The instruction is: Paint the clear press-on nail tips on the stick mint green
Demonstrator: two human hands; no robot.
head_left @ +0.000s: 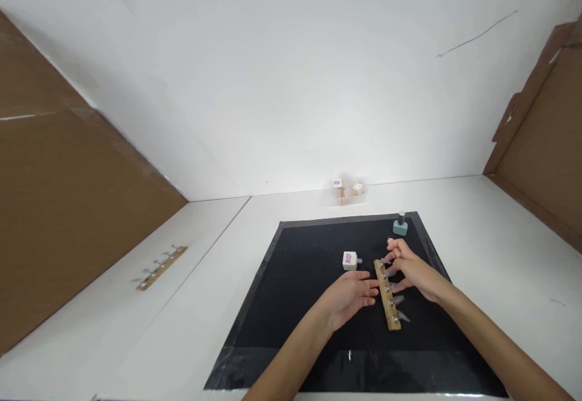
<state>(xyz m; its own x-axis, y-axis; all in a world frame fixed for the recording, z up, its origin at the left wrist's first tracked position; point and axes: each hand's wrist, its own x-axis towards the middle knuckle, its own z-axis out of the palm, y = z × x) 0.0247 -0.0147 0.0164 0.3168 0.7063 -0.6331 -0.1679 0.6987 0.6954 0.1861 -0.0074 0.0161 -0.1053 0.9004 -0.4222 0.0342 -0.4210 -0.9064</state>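
Note:
A narrow wooden strip (387,295) lies on the black mat, with several metal holders along it bearing greyish, clear false nail tips that point right. My left hand (350,298) reaches in from the left, fingers stretched and apart, their ends at the strip's left edge. On the other side, my right hand (411,271) has its fingers spread and bent around the upper nail tips; its fingertips partly cover them. Close above my left hand lies a white square bottle (350,260) with a purple label, its cap to the right. A teal nail polish bottle (400,226) stands beyond my right hand.
The black mat (291,304) is edged with shiny tape on a white table. At its back, a clear tray (348,198) holds white-topped bottles. Another wooden strip (162,269) with nail tips lies far left. Cardboard panels (68,195) flank the table; a white wall is behind.

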